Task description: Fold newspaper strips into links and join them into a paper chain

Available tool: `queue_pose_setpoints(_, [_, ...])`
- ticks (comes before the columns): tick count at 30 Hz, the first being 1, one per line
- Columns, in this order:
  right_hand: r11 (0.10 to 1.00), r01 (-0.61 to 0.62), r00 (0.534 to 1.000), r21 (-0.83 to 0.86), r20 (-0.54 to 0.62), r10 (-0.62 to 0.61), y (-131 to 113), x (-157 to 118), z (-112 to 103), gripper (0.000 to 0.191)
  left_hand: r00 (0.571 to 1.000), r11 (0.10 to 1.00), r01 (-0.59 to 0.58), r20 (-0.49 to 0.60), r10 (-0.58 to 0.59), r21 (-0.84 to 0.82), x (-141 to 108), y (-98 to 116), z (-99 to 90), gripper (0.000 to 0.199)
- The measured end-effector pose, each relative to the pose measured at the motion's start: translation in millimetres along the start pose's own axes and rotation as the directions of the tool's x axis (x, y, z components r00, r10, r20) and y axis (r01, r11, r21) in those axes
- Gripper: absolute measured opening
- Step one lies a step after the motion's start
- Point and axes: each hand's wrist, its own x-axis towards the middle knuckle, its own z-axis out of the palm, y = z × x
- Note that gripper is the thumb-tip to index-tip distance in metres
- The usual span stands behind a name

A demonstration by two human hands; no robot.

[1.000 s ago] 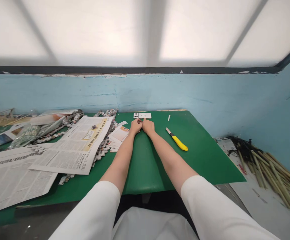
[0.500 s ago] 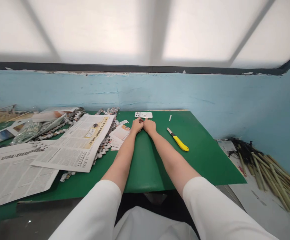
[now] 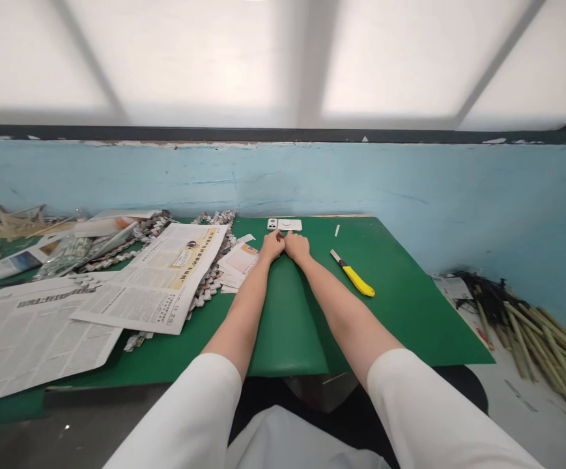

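On the green table (image 3: 290, 326), my left hand (image 3: 273, 245) and my right hand (image 3: 297, 247) meet just in front of a white phone (image 3: 290, 225). The fingers of both hands are curled together, and whatever they pinch is too small to make out. A yellow-handled knife (image 3: 358, 280) lies to the right of my right forearm, its blade towards the wall. Beside my left hand are small cut papers (image 3: 238, 262). A narrow white strip (image 3: 337, 230) rests right of the phone.
Large newspaper sheets (image 3: 160, 280) cover the table's left part, over folded paper chains (image 3: 206, 286). Plastic-wrapped items (image 3: 68, 251) lie farther left. Bamboo sticks (image 3: 546, 352) are piled beyond the table's right edge, and a blue wall (image 3: 312, 176) stands behind.
The whole view has shifted slightly, so things appear a little farther right. My hands stay together in front of the phone, with only slight finger movement.
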Motion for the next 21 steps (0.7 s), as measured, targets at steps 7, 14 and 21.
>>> queue_pose_setpoints(7, [1.000, -0.015, 1.000, 0.025, 0.003, 0.015, 8, -8, -1, 0.033, 0.985, 0.894, -0.172, 0.071, 0.156, 0.414, -10, 11, 6.5, 0.027])
queue_pose_setpoints(14, [0.999, 0.030, 0.999, 0.021, 0.009, -0.030, 25, -39, -4, 0.032, 0.875, 0.626, -0.477, 0.270, 0.401, 0.617, -45, 15, -19.7, 0.029])
queue_pose_setpoints(21, [0.995, 0.065, 0.997, 0.080, 0.040, -0.069, 34, -55, -9, 0.033, 0.992, 0.717, -0.085, -0.012, 0.129, 0.692, -83, -5, -36.0, 0.051])
